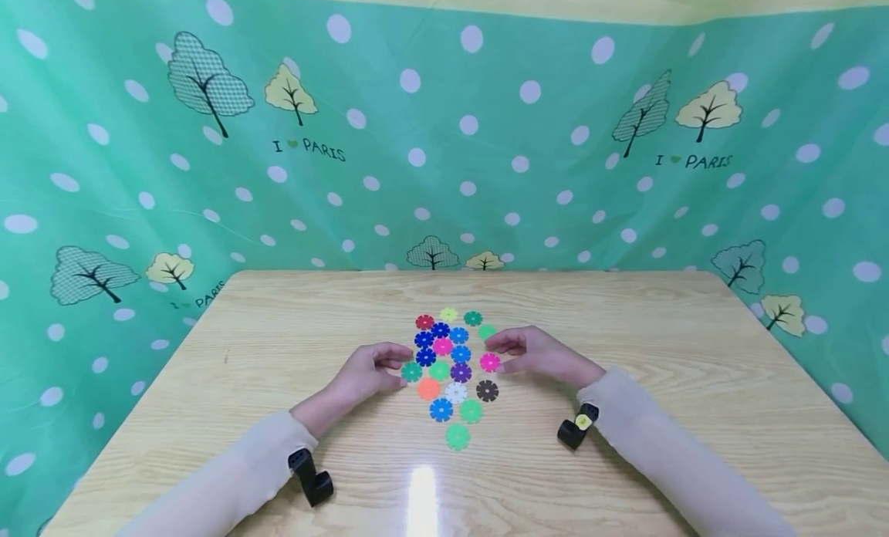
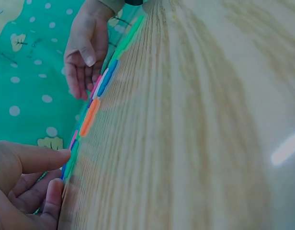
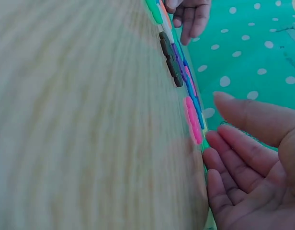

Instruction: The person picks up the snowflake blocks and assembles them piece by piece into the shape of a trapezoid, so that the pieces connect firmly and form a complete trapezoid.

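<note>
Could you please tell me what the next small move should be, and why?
I would probably ease the left grip slightly inward and pinch the teal disc. That disc lies leftmost among the flat discs, right by the opening between thumb and fingers, and neither that grip nor the right grip appears to hold anything.
</note>
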A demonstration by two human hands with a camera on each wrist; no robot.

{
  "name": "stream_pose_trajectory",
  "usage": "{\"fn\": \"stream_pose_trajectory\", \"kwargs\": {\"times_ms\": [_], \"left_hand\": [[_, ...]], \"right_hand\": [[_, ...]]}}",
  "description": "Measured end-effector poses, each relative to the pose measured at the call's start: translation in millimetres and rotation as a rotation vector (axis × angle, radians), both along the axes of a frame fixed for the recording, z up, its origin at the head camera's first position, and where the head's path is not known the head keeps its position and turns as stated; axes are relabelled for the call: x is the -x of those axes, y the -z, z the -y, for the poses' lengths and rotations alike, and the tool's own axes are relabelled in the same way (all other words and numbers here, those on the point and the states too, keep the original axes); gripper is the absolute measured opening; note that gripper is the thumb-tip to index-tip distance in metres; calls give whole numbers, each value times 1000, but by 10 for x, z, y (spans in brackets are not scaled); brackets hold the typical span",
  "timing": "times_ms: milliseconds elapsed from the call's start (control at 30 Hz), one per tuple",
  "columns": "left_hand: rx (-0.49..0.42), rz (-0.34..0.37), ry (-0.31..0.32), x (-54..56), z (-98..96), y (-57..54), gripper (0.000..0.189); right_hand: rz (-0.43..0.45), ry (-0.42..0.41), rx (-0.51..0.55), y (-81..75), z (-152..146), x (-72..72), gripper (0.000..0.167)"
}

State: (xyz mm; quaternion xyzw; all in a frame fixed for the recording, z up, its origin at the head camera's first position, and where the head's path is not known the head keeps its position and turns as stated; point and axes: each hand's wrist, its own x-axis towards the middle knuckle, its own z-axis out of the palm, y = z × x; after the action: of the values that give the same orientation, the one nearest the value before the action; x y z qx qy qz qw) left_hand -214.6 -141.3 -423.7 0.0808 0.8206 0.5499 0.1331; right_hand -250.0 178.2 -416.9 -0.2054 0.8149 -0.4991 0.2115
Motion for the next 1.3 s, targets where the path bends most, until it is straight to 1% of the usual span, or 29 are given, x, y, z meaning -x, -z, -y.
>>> {"fn": "stream_pose_trajectory", "kwargs": {"times_ms": [233, 433, 700, 900, 1000, 1300], "left_hand": [[72, -69, 34, 29, 34, 17, 43], [92, -94, 57, 53, 53, 18, 40], [106, -131, 82, 56, 46, 34, 38], [113, -135, 66, 43, 42, 28, 36], [110, -135, 71, 41, 33, 26, 35], [141, -129, 56, 35, 21, 61, 32]], "right_hand": [[-23, 14, -21, 30, 22, 30, 45], [-50, 25, -30, 45, 17, 40, 42], [-115, 41, -63, 82, 8, 16, 37], [-141, 31, -66, 87, 30, 21, 35], [-150, 23, -63, 86, 21, 14, 34], [-164, 0, -61, 66, 54, -29, 36]]}}
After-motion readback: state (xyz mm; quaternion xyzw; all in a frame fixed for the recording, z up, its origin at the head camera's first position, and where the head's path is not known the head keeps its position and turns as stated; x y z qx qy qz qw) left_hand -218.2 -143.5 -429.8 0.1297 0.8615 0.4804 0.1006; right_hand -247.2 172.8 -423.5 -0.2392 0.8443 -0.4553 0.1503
